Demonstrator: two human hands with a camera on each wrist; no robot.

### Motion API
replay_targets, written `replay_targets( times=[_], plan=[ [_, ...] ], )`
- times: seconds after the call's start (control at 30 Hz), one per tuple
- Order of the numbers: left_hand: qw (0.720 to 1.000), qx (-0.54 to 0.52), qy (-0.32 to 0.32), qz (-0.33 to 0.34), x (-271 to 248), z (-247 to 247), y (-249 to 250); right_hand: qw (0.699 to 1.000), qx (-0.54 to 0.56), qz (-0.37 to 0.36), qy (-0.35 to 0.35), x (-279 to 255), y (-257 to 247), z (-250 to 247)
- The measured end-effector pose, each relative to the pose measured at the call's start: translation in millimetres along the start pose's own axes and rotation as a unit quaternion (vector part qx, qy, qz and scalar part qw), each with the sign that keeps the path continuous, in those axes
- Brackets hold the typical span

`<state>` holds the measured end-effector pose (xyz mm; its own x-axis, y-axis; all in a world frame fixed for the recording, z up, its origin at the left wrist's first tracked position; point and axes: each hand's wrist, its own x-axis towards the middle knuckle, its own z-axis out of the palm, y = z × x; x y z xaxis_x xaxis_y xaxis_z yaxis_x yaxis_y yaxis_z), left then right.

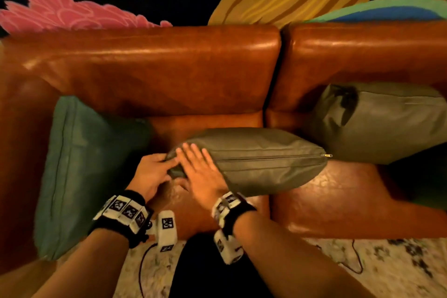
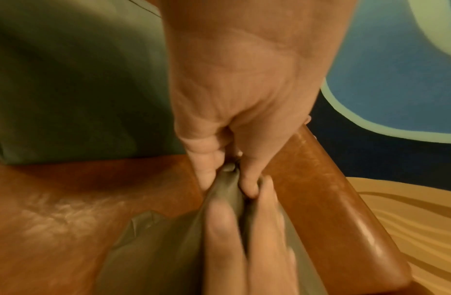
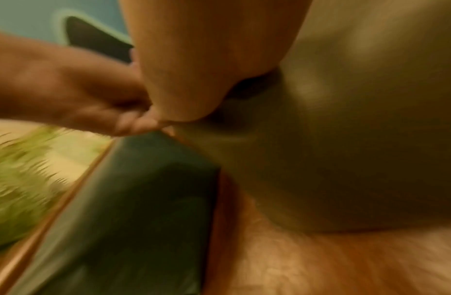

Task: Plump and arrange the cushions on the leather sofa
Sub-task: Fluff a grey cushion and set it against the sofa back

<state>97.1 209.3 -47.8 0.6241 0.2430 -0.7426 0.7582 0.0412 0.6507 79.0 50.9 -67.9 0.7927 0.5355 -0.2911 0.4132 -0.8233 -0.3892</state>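
olive cushion [image 1: 261, 159] on sofa [image 1: 154, 72] seat, bare leather behind | my left hand [image 1: 151, 174] pinches its corner | my right hand [image 1: 204, 172] flat on it

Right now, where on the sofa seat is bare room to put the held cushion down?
Bare seat in front of the right cushion, beside the held cushion. Narrow strip between the green cushion and the hands: crowded.
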Motion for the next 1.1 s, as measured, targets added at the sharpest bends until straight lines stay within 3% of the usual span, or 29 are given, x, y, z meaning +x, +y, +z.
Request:
replay_targets(
  times=[0.13,0.3,0.4,0.47,0.53,0.57,0.73,0.8,0.87,0.97,1.0,1.03,1.1],
  plan=[
    [0.998,-0.062,-0.016,-0.009,-3,-20,8,0.991,-0.104,0.085,0.017,-21,100,6],
    [0.997,-0.063,-0.048,-0.020,-2,-13,10,0.956,-0.082,0.278,0.044,-75,207,-23],
    [0.999,-0.012,0.007,0.030,2,-2,13,0.867,0.064,0.485,0.089,-91,230,-40],
    [0.997,0.027,0.025,0.067,1,4,17,0.801,0.231,0.531,0.151,-91,230,-54],
    [0.994,0.045,0.024,0.095,-2,2,21,0.758,0.327,0.507,0.250,-92,228,-69],
    [0.994,0.032,0.019,0.103,-4,-3,24,0.752,0.345,0.487,0.279,-95,228,-77],
    [0.995,-0.044,-0.047,0.080,-8,-30,39,0.752,0.395,0.432,0.301,-103,227,-107],
    [0.996,-0.047,-0.034,0.074,-3,-33,40,0.733,0.449,0.397,0.321,-95,212,-137],
    [0.996,-0.054,0.020,0.069,6,-42,37,0.732,0.489,0.337,0.334,-87,185,-174],
    [0.987,-0.016,0.143,0.070,19,-64,37,0.788,0.507,0.187,0.295,-76,118,-218],
    [0.988,0.010,0.144,0.063,16,-67,43,0.814,0.498,0.136,0.267,-69,91,-223],
    [0.993,0.028,0.105,0.051,9,-64,52,0.841,0.481,0.092,0.230,-59,61,-223],
    [0.997,0.035,-0.065,0.011,-15,-50,72,0.896,0.414,0.057,0.150,-34,8,-206]
  ],
)
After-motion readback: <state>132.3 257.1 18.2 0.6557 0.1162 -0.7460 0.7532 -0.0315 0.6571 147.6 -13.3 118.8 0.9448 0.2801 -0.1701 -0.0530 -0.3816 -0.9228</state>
